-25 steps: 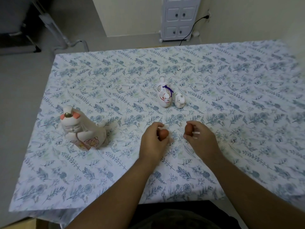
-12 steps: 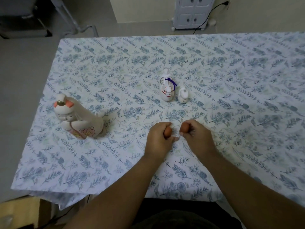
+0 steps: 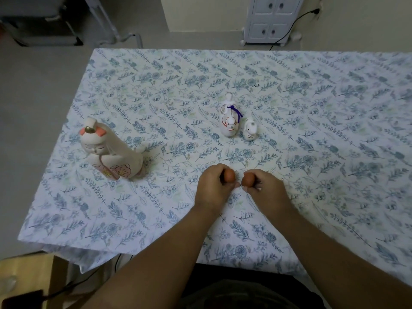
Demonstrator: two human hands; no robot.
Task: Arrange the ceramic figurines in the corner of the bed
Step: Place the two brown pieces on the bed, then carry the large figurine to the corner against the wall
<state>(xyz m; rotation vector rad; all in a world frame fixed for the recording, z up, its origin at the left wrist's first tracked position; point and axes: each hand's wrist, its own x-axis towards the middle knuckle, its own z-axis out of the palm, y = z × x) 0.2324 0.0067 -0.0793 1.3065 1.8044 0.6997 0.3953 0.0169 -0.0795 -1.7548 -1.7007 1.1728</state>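
Bed mostly bare sheet: right half of frame open, upper center and upper left of the sheet open too. Obstacles: large cat figurine at left of frame near the bed's left edge; bottle-shaped figurine and small figurine just beside each other at center. Wide clear lane between cat and center pair. Lower-left sheet free. Left hand and right hand at lower center, a clear strip between them and the center pair.
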